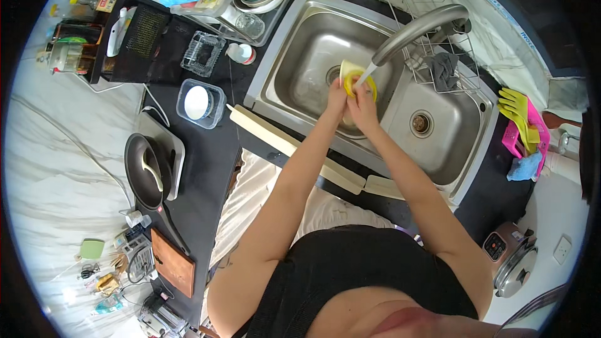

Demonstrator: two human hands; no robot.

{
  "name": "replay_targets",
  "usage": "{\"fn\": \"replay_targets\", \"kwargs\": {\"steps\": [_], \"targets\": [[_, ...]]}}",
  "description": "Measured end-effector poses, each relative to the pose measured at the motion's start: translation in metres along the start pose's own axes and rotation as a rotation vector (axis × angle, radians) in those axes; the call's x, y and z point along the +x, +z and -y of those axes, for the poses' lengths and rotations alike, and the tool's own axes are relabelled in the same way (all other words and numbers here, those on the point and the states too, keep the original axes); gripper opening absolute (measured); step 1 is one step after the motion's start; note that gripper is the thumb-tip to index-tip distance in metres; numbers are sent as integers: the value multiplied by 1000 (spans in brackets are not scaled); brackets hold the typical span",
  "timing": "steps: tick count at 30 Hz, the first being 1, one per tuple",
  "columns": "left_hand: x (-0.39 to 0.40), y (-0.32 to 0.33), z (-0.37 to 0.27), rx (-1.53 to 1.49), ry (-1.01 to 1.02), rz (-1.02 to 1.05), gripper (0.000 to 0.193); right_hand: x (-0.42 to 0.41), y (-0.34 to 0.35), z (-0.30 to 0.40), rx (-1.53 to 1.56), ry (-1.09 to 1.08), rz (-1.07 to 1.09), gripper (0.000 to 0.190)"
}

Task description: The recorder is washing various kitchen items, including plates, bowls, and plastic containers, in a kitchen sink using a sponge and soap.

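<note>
My left hand (335, 100) and my right hand (363, 105) are close together over the left basin of the steel sink (305, 47). Between them is a round yellow-rimmed piece (373, 90), perhaps a lid or small bowl, with my right hand's fingers at its inside. A pale cream cup-like container (346, 66) is just behind it, beside my left fingers. Whether the two pieces are joined I cannot tell. Water runs from the curved steel faucet (413, 28) onto the yellow-rimmed piece and my right hand. My fingers partly cover both pieces.
To the right lies a second basin (450, 136) with a drain. A wire rack (462, 63) holding a grey cloth stands behind the faucet. A cream splash guard (263, 126) edges the sink front. Leftward are a clear tub (217, 108) and a frying pan (136, 169).
</note>
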State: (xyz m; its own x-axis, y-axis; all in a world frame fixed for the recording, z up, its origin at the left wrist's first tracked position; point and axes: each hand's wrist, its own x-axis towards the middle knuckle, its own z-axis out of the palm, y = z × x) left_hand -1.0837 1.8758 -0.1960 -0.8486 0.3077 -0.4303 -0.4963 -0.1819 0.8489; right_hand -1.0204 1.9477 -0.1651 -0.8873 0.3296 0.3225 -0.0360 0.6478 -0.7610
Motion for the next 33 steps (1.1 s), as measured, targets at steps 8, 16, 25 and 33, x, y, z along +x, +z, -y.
{"fn": "replay_targets", "kwargs": {"steps": [8, 16, 25, 33], "targets": [[-25, -17, -31, 315, 75, 1, 27, 76, 17, -40, 308, 363, 248, 34], [-2, -16, -36, -333, 75, -195, 36, 26, 26, -56, 979, 884, -80, 38], [-8, -1, -30, -190, 64, -272, 42, 29, 7, -8, 47, 35, 4, 42], [-6, -12, -25, -201, 62, -223, 47, 33, -6, -69, 1037, 1090, 87, 37]]}}
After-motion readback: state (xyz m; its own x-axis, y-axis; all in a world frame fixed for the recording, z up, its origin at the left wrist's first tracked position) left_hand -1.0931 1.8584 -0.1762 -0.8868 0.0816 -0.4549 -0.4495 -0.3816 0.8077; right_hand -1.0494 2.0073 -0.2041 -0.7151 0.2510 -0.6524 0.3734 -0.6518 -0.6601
